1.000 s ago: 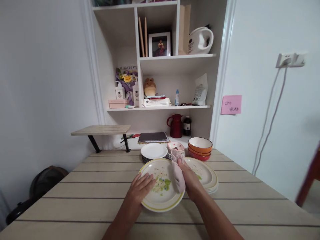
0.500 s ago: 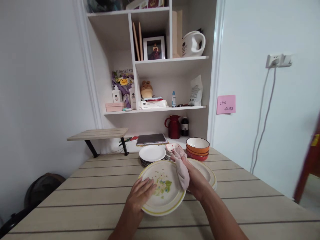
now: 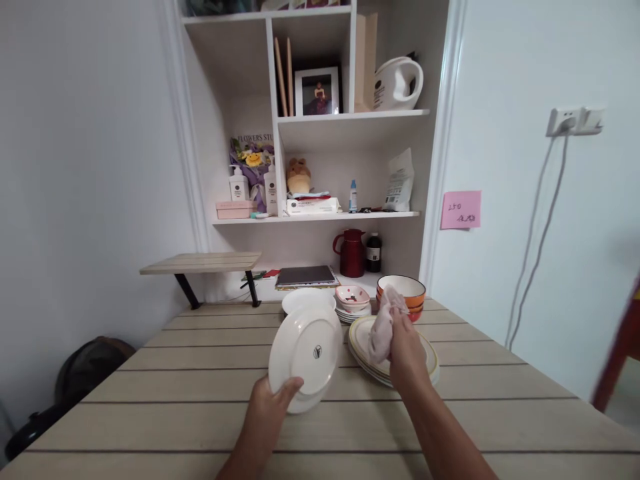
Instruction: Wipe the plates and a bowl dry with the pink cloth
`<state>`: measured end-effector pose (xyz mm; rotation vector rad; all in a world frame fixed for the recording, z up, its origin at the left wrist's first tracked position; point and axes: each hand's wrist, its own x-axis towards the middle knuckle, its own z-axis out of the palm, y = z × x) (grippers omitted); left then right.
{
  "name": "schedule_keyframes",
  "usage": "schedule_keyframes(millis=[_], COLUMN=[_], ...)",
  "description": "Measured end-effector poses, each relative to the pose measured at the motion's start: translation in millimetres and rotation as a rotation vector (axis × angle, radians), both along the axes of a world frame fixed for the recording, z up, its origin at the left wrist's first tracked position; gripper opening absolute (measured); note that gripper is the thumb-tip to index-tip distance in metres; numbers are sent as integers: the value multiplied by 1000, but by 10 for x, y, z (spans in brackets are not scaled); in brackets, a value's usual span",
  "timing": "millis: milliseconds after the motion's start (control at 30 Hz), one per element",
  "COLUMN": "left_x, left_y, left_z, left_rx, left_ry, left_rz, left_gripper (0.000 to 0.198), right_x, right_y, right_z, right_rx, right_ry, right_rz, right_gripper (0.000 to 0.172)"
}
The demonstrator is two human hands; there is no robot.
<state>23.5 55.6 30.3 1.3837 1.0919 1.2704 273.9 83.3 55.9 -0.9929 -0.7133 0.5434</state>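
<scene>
A white plate [image 3: 305,363] is tilted up with its underside and a small dark mark facing me. My left hand [image 3: 270,407] grips its lower left edge, thumb on the underside and fingers hidden behind. A pale pink cloth [image 3: 384,327] is bunched in my right hand [image 3: 406,350], apart from the plate. Below that hand, a stack of yellow-rimmed plates [image 3: 361,343] lies on the wooden table [image 3: 210,420].
Behind the raised plate are white plates [image 3: 305,298]. A small pink-patterned bowl [image 3: 352,297] tops a stack beside orange and red bowls [image 3: 403,287]. Farther back stand a dark red jug [image 3: 351,255], a dark bottle [image 3: 373,253] and a small raised shelf [image 3: 200,263].
The plate has turned from its flowered face to its white underside. My left hand now holds its edge, and my right hand has moved right with the cloth, off the plate.
</scene>
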Motion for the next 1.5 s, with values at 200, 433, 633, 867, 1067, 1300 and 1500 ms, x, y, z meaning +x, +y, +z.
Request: schedule_keyframes(millis=[200,433,633,867,1067,1300,1500], left_x=[53,34,35,33,14,-23,-48], left_y=[-101,-94,-76,-19,-13,78,117], left_z=[4,-36,-19,-97,-42,-11,-13], left_rx=[-134,-274,-264,-277,-306,-313,-194], left_ry=[-230,-289,-318,-312,-334,-542,-621], left_rz=[-192,-294,-329,-374,-317,-194,-178], left_gripper=[53,52,46,50,51,58,58], right_x=[-229,-348,-567,-925,-444,-618,-1033], right_y=[-64,-27,-126,-241,9,-163,-375], right_z=[33,-131,-110,-41,-92,-155,-105], right_rx=[-10,-126,56,151,-40,-54,12], right_ry=[-445,-819,-1066,-1331,-1131,-1138,-1400], right_rz=[-69,-9,216,273,-2,119,229], right_gripper=[55,39,49,46,28,27,39])
